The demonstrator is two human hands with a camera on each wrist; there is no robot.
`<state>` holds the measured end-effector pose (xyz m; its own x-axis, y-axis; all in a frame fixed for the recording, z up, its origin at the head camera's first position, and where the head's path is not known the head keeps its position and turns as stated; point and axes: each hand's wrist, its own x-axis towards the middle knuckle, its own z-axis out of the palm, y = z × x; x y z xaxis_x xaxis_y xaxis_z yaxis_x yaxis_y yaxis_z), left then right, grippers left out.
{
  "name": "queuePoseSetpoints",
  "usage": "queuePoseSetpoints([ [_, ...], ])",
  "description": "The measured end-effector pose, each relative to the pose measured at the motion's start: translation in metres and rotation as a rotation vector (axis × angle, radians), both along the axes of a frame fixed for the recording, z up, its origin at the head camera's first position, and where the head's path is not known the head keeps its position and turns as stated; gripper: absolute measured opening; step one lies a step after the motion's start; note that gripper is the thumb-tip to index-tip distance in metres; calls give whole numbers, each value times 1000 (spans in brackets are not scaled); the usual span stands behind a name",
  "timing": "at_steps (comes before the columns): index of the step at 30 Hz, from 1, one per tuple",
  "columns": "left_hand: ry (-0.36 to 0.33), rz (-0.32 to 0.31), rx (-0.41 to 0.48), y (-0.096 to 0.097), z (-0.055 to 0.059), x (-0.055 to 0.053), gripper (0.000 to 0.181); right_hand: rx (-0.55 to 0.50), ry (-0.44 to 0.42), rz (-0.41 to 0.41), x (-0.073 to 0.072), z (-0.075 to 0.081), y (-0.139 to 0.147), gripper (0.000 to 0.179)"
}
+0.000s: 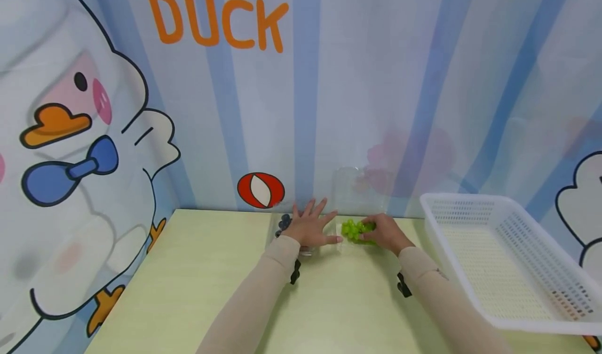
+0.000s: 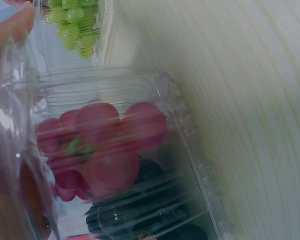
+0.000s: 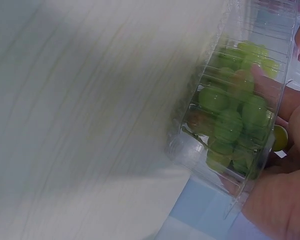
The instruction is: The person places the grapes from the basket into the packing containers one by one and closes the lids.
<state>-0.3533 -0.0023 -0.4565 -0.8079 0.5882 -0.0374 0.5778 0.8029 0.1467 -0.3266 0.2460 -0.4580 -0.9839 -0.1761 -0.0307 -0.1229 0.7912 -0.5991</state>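
Note:
My left hand (image 1: pixel 308 232) rests with fingers spread over a clear plastic box at the back of the table. Dark grapes (image 1: pixel 284 222) show beside its fingers. Through this box's wall (image 2: pixel 202 175), the left wrist view shows red grapes (image 2: pixel 112 172) next to the dark ones. Just to the right, my right hand (image 1: pixel 386 232) grips a bunch of green grapes (image 1: pixel 350 230) with curled fingers. The bunch sits within a second clear box (image 3: pixel 190 155), whose lid (image 1: pixel 347 186) stands raised behind it. Some of the right fingers are seen through the clear plastic.
A white perforated plastic basket (image 1: pixel 453 270) stands at the right of the pale wooden table (image 1: pixel 207 270). Behind the table hangs a blue striped cloth (image 1: pixel 343 82) printed with ducks, close to the boxes and the raised lid.

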Motion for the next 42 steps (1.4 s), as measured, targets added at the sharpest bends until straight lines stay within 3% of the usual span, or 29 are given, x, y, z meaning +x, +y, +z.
queuePoseSetpoints([
  [6, 1, -6, 11, -1, 1, 2, 85, -13, -26, -6, -1, -3, -1, 47],
  [24, 8, 1, 18, 0, -3, -2, 85, 19, 30, -24, 2, -3, -5, 45],
  [42, -5, 4, 15, 0, -1, 0, 84, 40, 21, -39, 1, -7, -5, 46],
])
